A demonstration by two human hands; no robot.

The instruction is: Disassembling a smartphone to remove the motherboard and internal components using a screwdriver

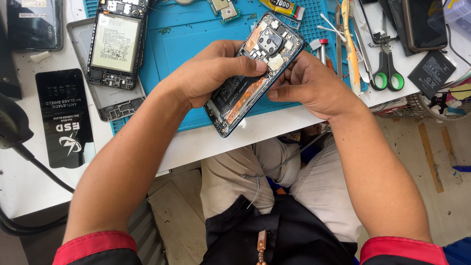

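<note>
Now both hands, left hand (pixel 208 73) & right hand (pixel 309 86), grip opened phone (pixel 252 73).

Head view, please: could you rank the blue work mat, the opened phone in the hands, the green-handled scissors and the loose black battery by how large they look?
1. Blue work mat
2. Opened phone, though it is held up nearer the camera
3. Green-handled scissors
4. Loose black battery, which looks close to the scissors in size, so that order is unsure

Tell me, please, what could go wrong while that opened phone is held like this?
The opened phone rests tilted at the table edge, gripped by the left hand and right hand; a slip might drop it. Fingers lie on its exposed boards and could strain them.
</note>
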